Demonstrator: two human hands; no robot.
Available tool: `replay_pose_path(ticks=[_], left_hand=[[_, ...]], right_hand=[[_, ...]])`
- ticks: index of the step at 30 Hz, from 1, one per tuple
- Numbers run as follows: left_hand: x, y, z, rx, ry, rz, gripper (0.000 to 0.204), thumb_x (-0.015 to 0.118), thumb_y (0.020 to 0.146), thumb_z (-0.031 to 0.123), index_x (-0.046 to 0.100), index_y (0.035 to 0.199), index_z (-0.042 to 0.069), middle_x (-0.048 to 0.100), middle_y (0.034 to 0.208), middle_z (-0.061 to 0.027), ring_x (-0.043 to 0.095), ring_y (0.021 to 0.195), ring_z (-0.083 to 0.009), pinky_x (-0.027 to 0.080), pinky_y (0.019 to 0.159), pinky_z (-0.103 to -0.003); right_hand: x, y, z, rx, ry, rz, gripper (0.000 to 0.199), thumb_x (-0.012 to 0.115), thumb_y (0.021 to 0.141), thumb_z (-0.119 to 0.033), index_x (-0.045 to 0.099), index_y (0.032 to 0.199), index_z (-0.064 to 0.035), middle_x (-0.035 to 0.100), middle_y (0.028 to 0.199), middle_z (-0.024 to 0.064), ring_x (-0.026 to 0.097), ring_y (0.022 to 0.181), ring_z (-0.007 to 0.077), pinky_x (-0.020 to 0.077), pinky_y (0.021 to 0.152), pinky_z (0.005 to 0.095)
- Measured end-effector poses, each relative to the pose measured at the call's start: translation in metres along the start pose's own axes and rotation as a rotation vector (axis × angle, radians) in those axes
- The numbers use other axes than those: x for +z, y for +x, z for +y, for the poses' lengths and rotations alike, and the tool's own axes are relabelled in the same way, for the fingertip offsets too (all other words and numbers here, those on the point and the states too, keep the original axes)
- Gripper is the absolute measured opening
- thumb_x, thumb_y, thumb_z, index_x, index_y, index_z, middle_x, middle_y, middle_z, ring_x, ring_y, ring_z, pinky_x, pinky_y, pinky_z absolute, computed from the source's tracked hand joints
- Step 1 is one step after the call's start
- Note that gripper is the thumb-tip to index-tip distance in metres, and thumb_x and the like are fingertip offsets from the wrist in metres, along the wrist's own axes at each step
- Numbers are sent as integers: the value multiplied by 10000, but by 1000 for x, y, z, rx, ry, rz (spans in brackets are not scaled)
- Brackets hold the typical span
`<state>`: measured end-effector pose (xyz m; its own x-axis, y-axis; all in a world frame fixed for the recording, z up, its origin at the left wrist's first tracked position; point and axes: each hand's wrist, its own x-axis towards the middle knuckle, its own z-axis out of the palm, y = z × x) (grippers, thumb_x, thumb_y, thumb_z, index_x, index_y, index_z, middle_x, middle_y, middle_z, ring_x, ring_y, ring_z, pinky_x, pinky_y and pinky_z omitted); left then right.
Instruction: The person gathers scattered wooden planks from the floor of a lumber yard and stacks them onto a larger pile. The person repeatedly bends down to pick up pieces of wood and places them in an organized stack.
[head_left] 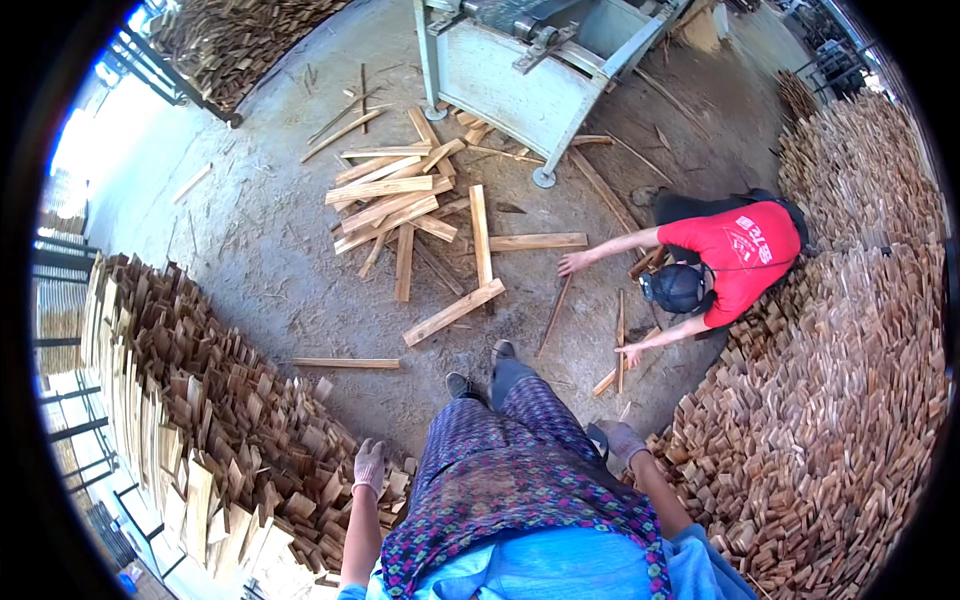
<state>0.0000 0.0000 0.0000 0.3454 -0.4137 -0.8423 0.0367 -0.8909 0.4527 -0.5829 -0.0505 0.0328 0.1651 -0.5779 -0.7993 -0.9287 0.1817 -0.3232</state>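
Observation:
My left hand [370, 467], in a pale knitted glove, hangs beside my patterned apron [500, 450] with its fingers stretched out and nothing seen in it. It is nearest to the edge of the left stack of wood pieces [250, 400]. On the other side, my right hand [622, 441], gloved too, is near the right wood stack [800, 440]. A small dark thing lies against its inner side; whether the hand holds it I cannot make out. On the floor ahead of my feet is a loose pile of wooden boards [395, 195], with one board [453, 312] nearest me.
At the right, a co-worker in a red shirt [735, 250] crouches with both arms reaching toward floor boards. A pale green machine [515, 85] stands beyond the pile. One board [347, 363] lies left of my feet. More wood [235, 40] is heaped at the far left.

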Motion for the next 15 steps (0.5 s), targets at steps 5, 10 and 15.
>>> replay_pose_path(ticks=[5,10,15], left_hand=[[-32,1,-1,0,-58,-11,534,612,968,266,493,1397,-30,662,971,-58,563,679,-100,474,606,-258],[-5,-42,46,81,98,6,472,598,974,272,529,1377,35,652,919,-27,576,669,-105,452,556,-269],[-47,4,22,442,385,-4,514,617,963,264,501,1411,42,628,833,-17,572,635,-104,441,529,-264]], right_hand=[[-8,53,-38,-234,-243,59,223,523,921,-204,696,956,-68,700,932,182,696,900,367,561,781,464],[-6,128,-2,-394,-468,133,210,531,911,-164,709,1014,-121,704,958,178,692,912,374,560,780,471],[-99,125,-88,-419,-263,302,250,506,946,-183,693,1098,-115,688,1086,170,664,1004,358,536,853,477]])
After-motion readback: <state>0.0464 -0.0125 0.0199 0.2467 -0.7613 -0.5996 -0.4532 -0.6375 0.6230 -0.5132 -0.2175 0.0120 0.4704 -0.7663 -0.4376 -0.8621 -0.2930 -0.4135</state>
